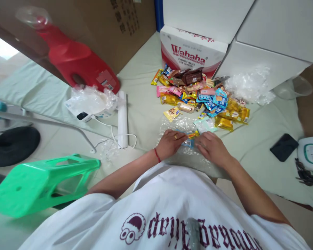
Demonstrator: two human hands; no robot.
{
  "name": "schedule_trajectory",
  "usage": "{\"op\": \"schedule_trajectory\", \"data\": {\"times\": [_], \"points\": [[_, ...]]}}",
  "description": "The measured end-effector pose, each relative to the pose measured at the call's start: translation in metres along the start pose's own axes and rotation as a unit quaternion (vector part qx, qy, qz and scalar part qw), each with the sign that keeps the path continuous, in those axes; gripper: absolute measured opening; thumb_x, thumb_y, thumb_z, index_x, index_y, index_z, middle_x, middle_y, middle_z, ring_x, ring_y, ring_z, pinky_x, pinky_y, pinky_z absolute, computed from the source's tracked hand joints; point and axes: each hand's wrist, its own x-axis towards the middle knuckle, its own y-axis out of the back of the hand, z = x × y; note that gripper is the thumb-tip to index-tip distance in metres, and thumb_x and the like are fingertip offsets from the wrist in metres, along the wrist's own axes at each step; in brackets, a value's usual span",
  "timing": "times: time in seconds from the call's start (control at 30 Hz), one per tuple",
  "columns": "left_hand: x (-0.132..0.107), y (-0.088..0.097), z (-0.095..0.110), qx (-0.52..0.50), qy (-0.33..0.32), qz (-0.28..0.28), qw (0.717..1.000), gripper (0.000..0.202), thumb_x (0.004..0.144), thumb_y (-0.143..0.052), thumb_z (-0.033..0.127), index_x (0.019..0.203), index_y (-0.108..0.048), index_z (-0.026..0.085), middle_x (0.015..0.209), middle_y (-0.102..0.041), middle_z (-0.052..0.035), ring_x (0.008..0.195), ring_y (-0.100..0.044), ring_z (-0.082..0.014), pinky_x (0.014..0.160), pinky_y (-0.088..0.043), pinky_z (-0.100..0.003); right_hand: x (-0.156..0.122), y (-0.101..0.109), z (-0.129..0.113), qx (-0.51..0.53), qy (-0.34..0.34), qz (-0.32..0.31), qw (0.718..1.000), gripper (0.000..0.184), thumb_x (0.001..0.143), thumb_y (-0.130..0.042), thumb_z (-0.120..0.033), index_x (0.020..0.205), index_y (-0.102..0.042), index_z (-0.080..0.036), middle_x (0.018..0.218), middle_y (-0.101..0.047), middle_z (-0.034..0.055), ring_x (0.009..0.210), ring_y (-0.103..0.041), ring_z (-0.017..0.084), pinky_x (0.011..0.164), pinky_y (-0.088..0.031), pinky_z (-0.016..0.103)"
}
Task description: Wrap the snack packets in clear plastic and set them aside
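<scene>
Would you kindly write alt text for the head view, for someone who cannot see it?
A person's left hand and right hand are at a yellow packet and a blue packet, over clear plastic on a green cloth. Beyond lies a pile of wrapped snacks, in front of a Wahaha box; a red jug is to the left.

Film [181,122]: clear, thin, crinkled; spread out under both packets, reaching past them on the near and far sides. Bag or sheet, can't tell.
Blue packet [188,142]: light blue, pale barcode patch facing up; lies flattish on film, ends partly hidden.
Yellow packet [193,134]: small, narrow, reddish marking; lies crosswise at blue packet's far edge. Looks sealed.
</scene>
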Motion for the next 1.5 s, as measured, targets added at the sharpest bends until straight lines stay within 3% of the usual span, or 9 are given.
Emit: {"op": "schedule_trajectory", "data": {"times": [0.13, 0.3, 0.67, 0.9, 1.1, 1.2, 1.3, 1.37, 1.5], "points": [[0.0, 0.001, -0.006, -0.003, 0.003, 0.011, 1.0, 0.038, 0.105, -0.044, 0.033, 0.134, -0.07, 0.035, 0.133, -0.071, -0.0062, 0.127, -0.054, -0.0271, 0.102, -0.036, -0.047, -0.051, -0.043, -0.023, 0.005, 0.05, 0.0, 0.999, 0.031, 0.103, -0.056, -0.039, 0.126, -0.069, -0.022, 0.12, -0.069, 0.0133, 0.106, -0.056, 0.029, 0.091, -0.045, 0.044], [0.005, 0.008, -0.012, -0.019, -0.04, -0.023, 0.999, 0.04, 0.102, -0.047, 0.031, 0.134, -0.071, 0.037, 0.119, -0.071, -0.0097, 0.112, -0.054, -0.0273, 0.097, -0.038, -0.048, -0.061, -0.084, -0.027, 0.006, 0.028, 0.009, 1.0, 0.025, 0.105, -0.051, -0.025, 0.113, -0.075, -0.025, 0.105, -0.073, 0.0098, 0.099, -0.057, 0.026, 0.086, -0.044, 0.041], [0.029, 0.027, -0.017, -0.056, -0.092, -0.06, 0.992, 0.041, 0.094, -0.052, 0.018, 0.12, -0.077, 0.036, 0.109, -0.074, -0.0051, 0.107, -0.061, -0.0249, 0.094, -0.039, -0.044, 0.004, 0.001, 0.003, 0.194, -0.045, 0.074, 0.977, 0.03, 0.104, -0.046, -0.037, 0.105, -0.073, -0.024, 0.094, -0.068, 0.0075, 0.089, -0.064, 0.022, 0.082, -0.051, 0.035], [0.039, 0.041, -0.047, -0.176, -0.077, -0.116, 0.975, 0.042, 0.094, -0.041, 0.017, 0.115, -0.077, 0.025, 0.112, -0.076, -0.0087, 0.108, -0.068, -0.0233, 0.1, -0.048, -0.041, 0.053, -0.021, 0.026, 0.079, -0.122, -0.013, 0.989, 0.028, 0.103, -0.041, -0.031, 0.099, -0.067, -0.021, 0.097, -0.071, 0.0089, 0.091, -0.066, 0.022, 0.079, -0.045, 0.031], [-0.023, 0.055, -0.048, -0.198, 0.006, 0.014, 0.98, 0.075, 0.096, -0.052, 0.056, 0.16, -0.037, 0.02, 0.156, -0.052, -0.0176, 0.145, -0.047, -0.0317, 0.12, -0.04, -0.051, 0.057, -0.034, 0.023, -0.026, -0.215, -0.097, 0.971, 0.029, 0.104, -0.04, -0.033, 0.102, -0.067, -0.022, 0.092, -0.075, 0.0082, 0.082, -0.067, 0.022, 0.065, -0.033, 0.029], [-0.043, 0.037, -0.026, -0.096, 0.005, 0.082, 0.992, 0.075, 0.088, -0.066, 0.063, 0.148, -0.052, 0.019, 0.148, -0.057, -0.0212, 0.141, -0.049, -0.037, 0.12, -0.034, -0.059, 0.056, -0.034, 0.023, -0.023, -0.213, -0.098, 0.972, 0.03, 0.104, -0.04, -0.034, 0.099, -0.067, -0.022, 0.092, -0.075, 0.0086, 0.08, -0.067, 0.022, 0.064, -0.03, 0.029], [-0.035, 0.021, -0.016, -0.111, 0.076, 0.152, 0.979, 0.029, 0.099, -0.056, 0.044, 0.111, -0.073, 0.023, 0.101, -0.074, -0.0094, 0.103, -0.067, -0.0248, 0.102, -0.046, -0.047, 0.055, -0.034, 0.024, -0.003, -0.202, -0.096, 0.975, 0.03, 0.104, -0.041, -0.033, 0.099, -0.067, -0.021, 0.089, -0.075, 0.0085, 0.079, -0.066, 0.021, 0.064, -0.031, 0.028], [-0.018, 0.018, -0.023, -0.18, 0.189, 0.188, 0.947, 0.03, 0.1, -0.053, 0.04, 0.087, -0.073, 0.021, 0.076, -0.068, -0.0032, 0.079, -0.063, -0.0185, 0.085, -0.049, -0.037, 0.055, -0.034, 0.025, 0.019, -0.189, -0.098, 0.977, 0.03, 0.104, -0.041, -0.032, 0.098, -0.068, -0.02, 0.087, -0.074, 0.0082, 0.078, -0.066, 0.02, 0.065, -0.031, 0.028], [0.016, 0.029, -0.066, -0.285, 0.461, 0.204, 0.815, 0.017, 0.087, -0.065, 0.032, 0.077, -0.066, 0.018, 0.063, -0.054, 0.0029, 0.062, -0.05, -0.0141, 0.062, -0.041, -0.028, 0.056, -0.033, 0.025, 0.037, -0.179, -0.107, 0.977, 0.03, 0.103, -0.042, -0.032, 0.096, -0.068, -0.02, 0.084, -0.073, 0.0078, 0.076, -0.065, 0.02, 0.065, -0.031, 0.027]]}}
